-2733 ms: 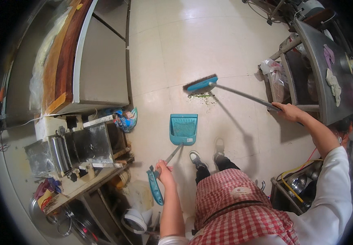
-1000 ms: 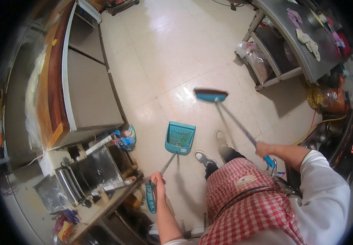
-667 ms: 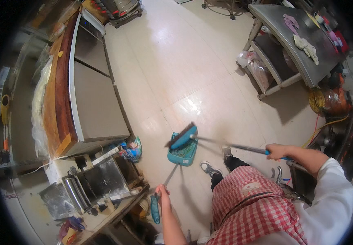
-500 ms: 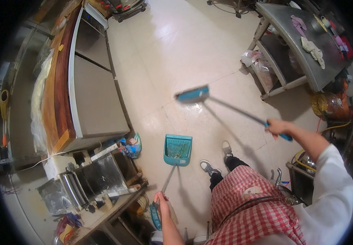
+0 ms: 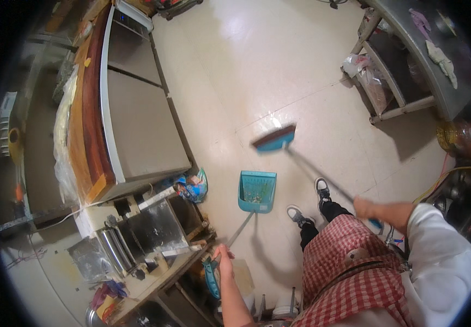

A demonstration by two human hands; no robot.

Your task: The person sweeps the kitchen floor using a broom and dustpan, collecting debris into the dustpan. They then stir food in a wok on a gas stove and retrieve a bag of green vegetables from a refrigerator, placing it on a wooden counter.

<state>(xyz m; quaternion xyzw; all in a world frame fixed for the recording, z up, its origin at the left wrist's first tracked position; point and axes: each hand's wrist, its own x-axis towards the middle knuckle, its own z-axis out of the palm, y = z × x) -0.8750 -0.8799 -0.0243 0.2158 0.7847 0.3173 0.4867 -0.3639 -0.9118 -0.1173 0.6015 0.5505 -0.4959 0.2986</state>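
My left hand (image 5: 224,261) is closed round the long handle of a teal dustpan (image 5: 256,206), which rests on the floor ahead of my feet. Small scraps and dust lie inside its pan. A broom (image 5: 274,142) with a teal head and dark bristles is gripped in my right hand (image 5: 367,208); its handle slants from the hand toward the far left. The broom head, a little blurred, is just beyond the dustpan and to its right, apart from it. Whether its bristles touch the floor I cannot tell.
To the left stand a wood-topped cabinet (image 5: 132,125) and a bench carrying a machine with metal rollers (image 5: 116,248). A blue plastic bag (image 5: 192,185) lies by the cabinet's corner. At the far right is a metal table (image 5: 437,60) with cloths on it and a bagged bundle (image 5: 367,76) below.
My right hand has drawn nearer to my body, and the broom head has come closer to the dustpan, its bristle side turned away. My view has shifted; the left hand keeps its hold.
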